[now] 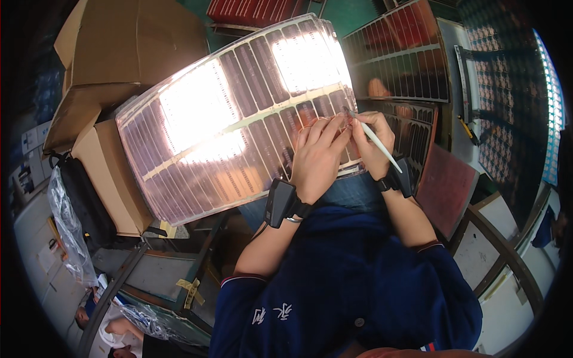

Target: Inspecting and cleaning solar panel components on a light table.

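Note:
A stack of glossy clear sheets (256, 122) printed with rows of dark rounded strips lies tilted before me, bright with reflected light. On its right part rests my left hand (316, 156), fingers stretched out over the strips, with nothing seen in it. Just beside it, my right hand (374, 143) is closed around a slim, pen-like tool with a white handle (383, 147). Its thin dark tip points at the sheet near its right edge, close to my left fingertips. Whether the tip touches the sheet, and exactly what kind of tool it is, I cannot tell.
Large cardboard boxes (110, 48) stand at the left, next to a black bag (89, 200). More strip-patterned panels (400, 53) lean at the right, by a reddish board (446, 190) and a yellow-and-black cutter (468, 130). Another person (113, 325) is at the lower left.

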Available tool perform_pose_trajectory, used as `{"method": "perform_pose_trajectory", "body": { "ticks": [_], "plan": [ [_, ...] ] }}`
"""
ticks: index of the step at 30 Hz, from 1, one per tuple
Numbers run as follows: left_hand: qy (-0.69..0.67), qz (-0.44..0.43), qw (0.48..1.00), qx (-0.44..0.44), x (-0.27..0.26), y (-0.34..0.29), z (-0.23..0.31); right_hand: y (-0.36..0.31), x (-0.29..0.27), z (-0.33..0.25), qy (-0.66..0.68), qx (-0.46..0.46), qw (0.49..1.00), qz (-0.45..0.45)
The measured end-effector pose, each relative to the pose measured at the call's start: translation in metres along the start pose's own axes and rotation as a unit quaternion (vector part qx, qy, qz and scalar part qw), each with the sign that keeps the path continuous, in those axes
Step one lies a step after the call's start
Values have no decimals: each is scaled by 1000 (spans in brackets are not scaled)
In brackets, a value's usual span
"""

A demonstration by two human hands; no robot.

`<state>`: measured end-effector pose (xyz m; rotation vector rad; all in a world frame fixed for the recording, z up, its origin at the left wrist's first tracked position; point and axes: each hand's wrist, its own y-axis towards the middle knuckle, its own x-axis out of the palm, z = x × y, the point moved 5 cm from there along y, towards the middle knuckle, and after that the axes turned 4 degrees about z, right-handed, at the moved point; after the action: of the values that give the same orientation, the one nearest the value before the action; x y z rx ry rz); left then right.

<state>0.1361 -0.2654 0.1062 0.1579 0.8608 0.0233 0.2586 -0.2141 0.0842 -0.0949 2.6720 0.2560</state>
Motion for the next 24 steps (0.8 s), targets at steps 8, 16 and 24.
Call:
{"method": "perform_pose_trajectory", "body": {
  "ticks": [8, 16, 24],
  "plan": [
    [4, -8, 1000, -12, 4, -2, -1, 0, 2, 3, -13, 4, 1000, 1],
    [2, 0, 1000, 0, 1, -1, 1, 1, -1, 1, 1, 5, 1000, 8],
    [3, -10, 1000, -14, 4, -3, -3, 2, 2, -5, -13, -6, 1000, -12]
  ]
}}
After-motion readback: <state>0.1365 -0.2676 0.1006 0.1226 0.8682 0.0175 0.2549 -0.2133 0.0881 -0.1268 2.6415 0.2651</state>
